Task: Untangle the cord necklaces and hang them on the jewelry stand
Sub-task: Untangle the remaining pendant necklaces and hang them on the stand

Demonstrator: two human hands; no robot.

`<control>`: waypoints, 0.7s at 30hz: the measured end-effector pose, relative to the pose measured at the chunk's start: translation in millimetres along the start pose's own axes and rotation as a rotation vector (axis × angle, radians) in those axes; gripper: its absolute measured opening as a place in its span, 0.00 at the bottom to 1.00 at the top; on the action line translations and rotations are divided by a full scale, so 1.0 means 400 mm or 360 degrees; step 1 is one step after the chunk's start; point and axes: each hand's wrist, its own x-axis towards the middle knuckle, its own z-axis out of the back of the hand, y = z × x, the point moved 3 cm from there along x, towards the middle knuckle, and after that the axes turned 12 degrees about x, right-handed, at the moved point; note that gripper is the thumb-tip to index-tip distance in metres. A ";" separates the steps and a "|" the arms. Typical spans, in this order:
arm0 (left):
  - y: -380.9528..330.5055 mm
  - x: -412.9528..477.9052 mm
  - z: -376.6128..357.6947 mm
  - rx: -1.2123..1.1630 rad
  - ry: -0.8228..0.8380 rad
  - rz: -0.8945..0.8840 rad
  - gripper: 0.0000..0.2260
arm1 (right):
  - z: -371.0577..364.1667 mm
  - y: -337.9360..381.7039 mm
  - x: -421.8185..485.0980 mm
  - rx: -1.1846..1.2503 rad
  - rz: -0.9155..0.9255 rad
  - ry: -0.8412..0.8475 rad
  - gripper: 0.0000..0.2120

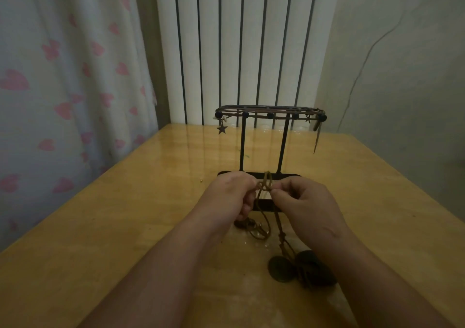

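Note:
A tangle of brown cord necklaces (264, 185) is held up just in front of the black jewelry stand (270, 116). My left hand (230, 195) pinches the knot from the left and my right hand (305, 201) pinches it from the right. Cord strands hang down between my wrists to a small loop (259, 232) on the table. Two dark round pendants (281, 268) lie on the wood near my right forearm. On the stand's top bar a cord necklace with a star charm (222, 128) hangs at the left end, and a strand (317, 136) dangles at the right end.
The wooden table (125, 214) reaches back to a white radiator (239, 45). A heart-patterned curtain (63, 88) hangs along the left side, and a plain wall (402, 75) stands to the right. The stand's dark base (289, 175) lies just behind my hands.

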 end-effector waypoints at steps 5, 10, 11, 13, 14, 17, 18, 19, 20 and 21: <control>0.010 0.007 0.016 -0.0143 -0.0056 -0.0087 0.07 | 0.007 -0.002 0.001 0.0093 -0.0050 -0.0014 0.06; 0.016 0.000 0.016 0.0103 -0.0022 -0.0196 0.06 | 0.002 -0.001 0.000 0.0085 -0.0056 -0.0014 0.06; 0.016 0.000 0.017 0.0138 -0.0034 -0.0199 0.05 | 0.002 -0.001 0.000 0.0084 -0.0056 -0.0013 0.06; 0.016 0.001 0.018 0.0165 -0.0071 -0.0191 0.04 | 0.000 -0.001 0.000 0.0080 -0.0054 -0.0010 0.06; 0.015 0.002 0.017 0.0161 -0.0082 -0.0184 0.04 | -0.002 -0.001 -0.001 0.0075 -0.0053 -0.0008 0.06; 0.011 0.003 0.014 0.0170 -0.0095 -0.0155 0.06 | -0.005 -0.002 -0.001 0.0059 -0.0055 -0.0001 0.06; 0.010 0.003 0.013 0.0154 -0.0084 -0.0134 0.07 | -0.005 -0.003 -0.001 0.0059 -0.0061 0.0001 0.06; 0.011 0.006 0.011 0.0084 -0.0058 -0.0100 0.08 | -0.005 -0.003 -0.001 0.0062 -0.0066 0.0001 0.07; 0.014 0.009 0.009 -0.0034 -0.0021 -0.0044 0.09 | -0.006 -0.002 -0.001 0.0068 -0.0069 0.0004 0.07; 0.018 0.010 0.007 -0.0163 0.0028 0.0032 0.10 | -0.007 -0.001 -0.001 0.0072 -0.0072 0.0011 0.07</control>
